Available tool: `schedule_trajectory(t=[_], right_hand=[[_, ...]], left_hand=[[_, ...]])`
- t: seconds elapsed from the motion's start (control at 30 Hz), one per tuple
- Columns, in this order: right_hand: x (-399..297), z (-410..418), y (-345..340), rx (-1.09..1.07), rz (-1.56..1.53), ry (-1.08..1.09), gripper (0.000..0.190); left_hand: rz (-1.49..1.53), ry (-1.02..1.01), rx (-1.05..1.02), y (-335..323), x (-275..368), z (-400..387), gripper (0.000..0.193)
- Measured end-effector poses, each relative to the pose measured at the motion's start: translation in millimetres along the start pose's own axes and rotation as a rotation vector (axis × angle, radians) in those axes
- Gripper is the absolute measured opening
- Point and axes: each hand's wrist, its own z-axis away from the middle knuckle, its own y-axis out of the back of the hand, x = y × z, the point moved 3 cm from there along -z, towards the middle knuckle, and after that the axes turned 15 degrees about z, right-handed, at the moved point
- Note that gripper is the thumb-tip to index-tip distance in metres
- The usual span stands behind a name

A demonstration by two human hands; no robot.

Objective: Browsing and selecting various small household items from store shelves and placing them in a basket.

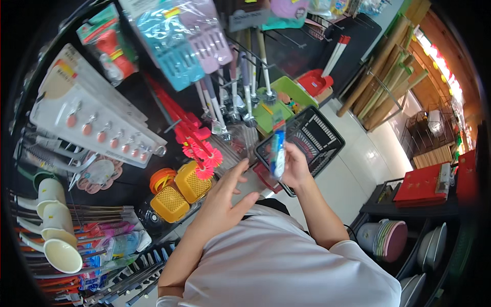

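Note:
In my right hand (pixel 295 167) is a slim blue-and-white item in clear plastic packaging (pixel 278 153), held upright between thumb and fingers; its exact kind is blurred. My left hand (pixel 228 199) is raised with its fingers apart, holding nothing, to the left of the package. Behind the package lies a black plastic shopping basket (pixel 326 161), tilted. Pink flower-shaped brush heads (pixel 207 159) on red handles hang beyond my left hand. Round-headed brushes with white handles (pixel 245 88) hang further off.
Yellow plastic baskets (pixel 170 203) sit left of my left hand. Carded hooks (pixel 99 122) and white dippers (pixel 63 255) hang at the left. A green bin (pixel 285 92) and red dustpan (pixel 314 82) stand ahead. Shelves with stacked buckets (pixel 383 240) are at the right, above a tiled floor (pixel 356 157).

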Motion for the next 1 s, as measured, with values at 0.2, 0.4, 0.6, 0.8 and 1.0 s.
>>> schedule_trajectory(t=[0.2,0.4,0.6,0.8,1.0], right_hand=[[54,25,198,0.382,0.118,-0.145,0.03],[109,40,330,0.845,1.15,-0.225,0.02],[144,4,361,0.718,1.479,-0.375,0.032],[176,-16,403,0.644,1.662,-0.476,0.042],[181,-33,416,0.617,1.582,-0.471,0.04]], left_hand=[[0.081,0.256,0.07,-9,-88,6,0.051],[0.076,0.433,0.189,-29,-157,29,0.045],[0.002,0.612,0.224,-55,-156,32,0.037],[-0.019,0.701,0.265,-63,-160,40,0.038],[-0.035,0.606,0.378,-52,-156,42,0.034]])
